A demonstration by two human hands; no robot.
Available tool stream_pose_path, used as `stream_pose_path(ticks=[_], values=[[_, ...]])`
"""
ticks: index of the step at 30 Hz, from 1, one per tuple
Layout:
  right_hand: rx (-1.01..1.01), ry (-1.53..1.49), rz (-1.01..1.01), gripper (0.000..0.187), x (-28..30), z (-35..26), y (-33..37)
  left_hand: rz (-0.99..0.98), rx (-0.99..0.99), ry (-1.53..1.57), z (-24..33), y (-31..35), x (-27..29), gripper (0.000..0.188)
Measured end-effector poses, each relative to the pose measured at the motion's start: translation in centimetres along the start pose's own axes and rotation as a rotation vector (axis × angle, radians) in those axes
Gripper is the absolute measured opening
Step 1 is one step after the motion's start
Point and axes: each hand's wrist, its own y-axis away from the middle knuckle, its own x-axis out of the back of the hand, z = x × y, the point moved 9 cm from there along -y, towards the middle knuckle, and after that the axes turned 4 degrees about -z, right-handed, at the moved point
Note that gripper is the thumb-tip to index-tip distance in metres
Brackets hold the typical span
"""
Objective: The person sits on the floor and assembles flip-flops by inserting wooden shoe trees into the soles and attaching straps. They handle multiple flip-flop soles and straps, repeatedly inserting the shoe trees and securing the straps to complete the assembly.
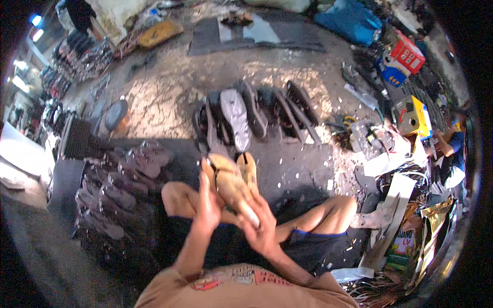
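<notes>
I sit on the floor with bent knees and hold a tan shoe last (233, 187) in front of me. My left hand (208, 208) presses against its left side with fingers pointing up. My right hand (259, 226) grips its lower end from below. A second tan piece (249, 169) stands just behind it, touching it. A row of dark shoe soles and uppers (257, 113) lies on the floor beyond my hands.
Rows of dark soles (113, 190) cover a mat at my left. At the right lie a yellow machine (413, 115), a red box (408, 54), scraps and shiny foil bags (436, 220). A blue sack (352, 20) and grey sheets (257, 33) lie far ahead.
</notes>
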Motion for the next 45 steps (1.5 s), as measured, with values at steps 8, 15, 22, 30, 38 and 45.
stream_pose_path(ticks=[8,15,22,30,38,45], values=[[-0.474,-0.592,-0.165,0.040,0.2,8.1,0.9,0.040,0.205,0.191,-1.5,3.8,-0.2,0.076],[-0.552,-0.799,-0.275,0.039,-2.7,7.1,1.6,0.053,0.257,0.082,0.1,4.9,-2.8,0.080],[-1.214,-1.306,-0.387,0.056,-6.3,7.0,9.4,-0.234,0.278,-0.107,-3.8,6.1,1.3,0.077],[-0.530,-0.938,0.083,0.041,-2.3,6.2,2.9,0.040,0.096,-0.225,-0.4,3.0,-2.2,0.067],[-0.635,-0.909,-0.229,0.116,0.0,1.6,1.1,-0.058,0.057,-1.042,2.4,4.6,-3.6,0.044],[-0.578,-1.077,-0.249,0.120,1.2,-3.3,1.7,-0.216,0.115,-0.345,-3.4,8.4,0.7,0.039]])
